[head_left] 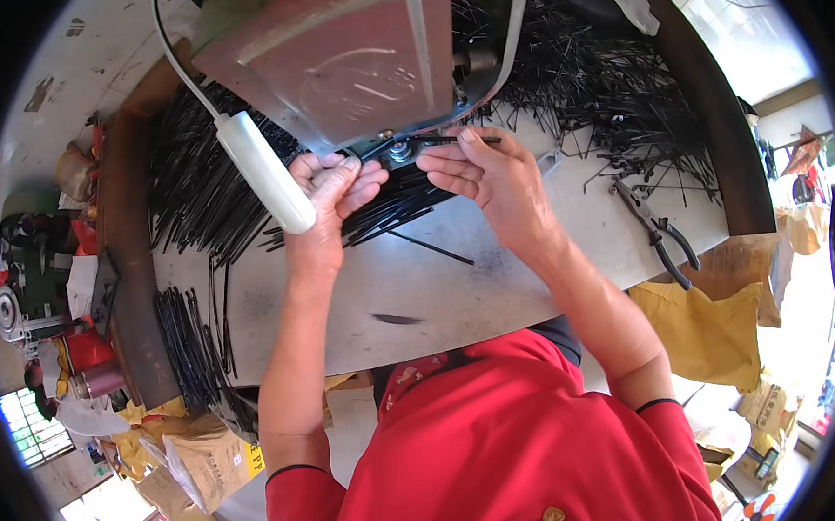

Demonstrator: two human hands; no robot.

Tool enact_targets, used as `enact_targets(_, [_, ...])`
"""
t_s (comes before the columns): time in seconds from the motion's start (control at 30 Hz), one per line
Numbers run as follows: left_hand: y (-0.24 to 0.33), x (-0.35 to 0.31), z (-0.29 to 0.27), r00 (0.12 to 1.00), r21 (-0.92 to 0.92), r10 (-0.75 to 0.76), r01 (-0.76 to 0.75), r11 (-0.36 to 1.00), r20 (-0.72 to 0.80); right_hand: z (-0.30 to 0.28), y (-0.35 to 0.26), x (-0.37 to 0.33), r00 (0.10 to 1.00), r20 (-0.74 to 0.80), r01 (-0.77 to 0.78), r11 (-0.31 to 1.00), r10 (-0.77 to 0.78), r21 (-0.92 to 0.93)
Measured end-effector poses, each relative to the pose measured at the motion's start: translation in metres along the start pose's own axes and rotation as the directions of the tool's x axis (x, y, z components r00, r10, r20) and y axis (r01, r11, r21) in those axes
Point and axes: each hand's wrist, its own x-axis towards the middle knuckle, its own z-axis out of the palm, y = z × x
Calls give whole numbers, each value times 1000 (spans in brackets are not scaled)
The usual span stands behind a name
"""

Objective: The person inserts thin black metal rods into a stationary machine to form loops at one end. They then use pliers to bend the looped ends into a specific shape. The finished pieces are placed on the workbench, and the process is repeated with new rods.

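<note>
Both hands are raised to a small metal fitting (400, 152) under the front of a machine with a reddish-brown cover (334, 64). My left hand (326, 190) is closed, thumb against fingers, on a thin black rod (374, 151) just left of the fitting. On the other side my right hand (488, 174) pinches a thin dark rod (438, 140) between thumb and forefinger, its other fingers loosely curled. Whether both rods are one piece cannot be seen. A white cylinder on a cable (265, 174) hangs in front of my left wrist.
Dense heaps of black rods lie at left (199, 168) and at the back right (605, 66). A smaller bundle (186, 336) sits at the table's left edge. Pliers with black handles (654, 232) rest on the grey tabletop (456, 296). Yellow sacking (705, 332) hangs at right.
</note>
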Motion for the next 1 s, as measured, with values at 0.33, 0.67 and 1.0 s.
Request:
enact_targets(0.33, [5,-1,8,995,147,62,-49,988,-81,-7,-6,27,998,59,-3,982,-8,187])
enact_targets(0.67, [-6,-2,-13,976,-386,-42,-45,921,-214,-55,-50,-37,875,223,270,52,-429,-961])
enact_targets(1.0, [-3,-28,19,975,-176,-95,59,983,-199,-122,-89,-55,759,378,-61,-637,-529,-768])
